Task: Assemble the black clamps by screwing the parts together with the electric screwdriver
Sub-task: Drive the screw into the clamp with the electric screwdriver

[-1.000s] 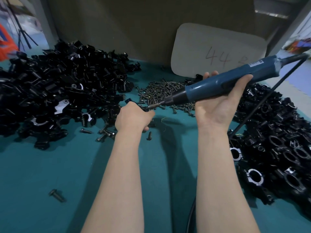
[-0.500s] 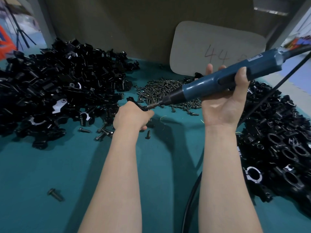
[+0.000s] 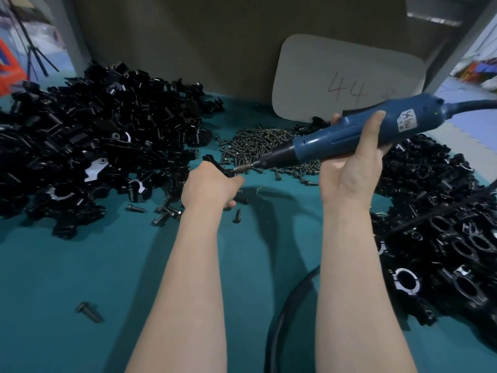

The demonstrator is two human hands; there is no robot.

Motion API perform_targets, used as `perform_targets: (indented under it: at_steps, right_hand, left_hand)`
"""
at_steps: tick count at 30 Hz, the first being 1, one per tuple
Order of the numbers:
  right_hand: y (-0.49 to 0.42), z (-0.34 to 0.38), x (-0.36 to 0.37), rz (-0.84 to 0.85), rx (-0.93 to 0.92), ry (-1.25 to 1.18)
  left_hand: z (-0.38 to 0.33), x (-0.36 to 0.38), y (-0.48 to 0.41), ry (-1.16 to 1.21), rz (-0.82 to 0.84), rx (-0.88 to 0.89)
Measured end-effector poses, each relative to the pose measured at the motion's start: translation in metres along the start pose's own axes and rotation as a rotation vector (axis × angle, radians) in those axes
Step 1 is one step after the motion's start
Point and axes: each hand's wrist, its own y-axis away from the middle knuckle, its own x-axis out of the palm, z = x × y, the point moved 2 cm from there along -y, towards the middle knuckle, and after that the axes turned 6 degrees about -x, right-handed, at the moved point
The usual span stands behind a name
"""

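Clamp-part heap (image 3: 80,146) left on table (image 3: 67,265); screw pile (image 3: 263,144) centre rear, card (image 3: 349,76) behind it; second clamp heap (image 3: 443,224) right; stray screw (image 3: 88,312) front-left.

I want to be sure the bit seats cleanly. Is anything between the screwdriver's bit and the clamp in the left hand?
Nothing visible. The bit of the electric screwdriver meets the black clamp gripped by the left hand; the screw pile lies behind, off that line.
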Motion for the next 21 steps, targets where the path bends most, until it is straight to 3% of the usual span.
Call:
perform_targets:
  at_steps: [9,16,21]
  right_hand:
    - [-0.001,-0.001,-0.003,-0.343,-0.045,0.115]
    - [-0.007,0.008,-0.012,-0.453,0.339,0.194]
    - [0.001,0.004,-0.007,-0.494,0.348,0.08]
  left_hand:
    - [-0.003,0.001,0.006,-0.036,-0.045,0.047]
    - [-0.01,0.0,0.013,0.001,-0.368,0.214]
    - [-0.008,0.005,0.015,0.07,-0.47,0.274]
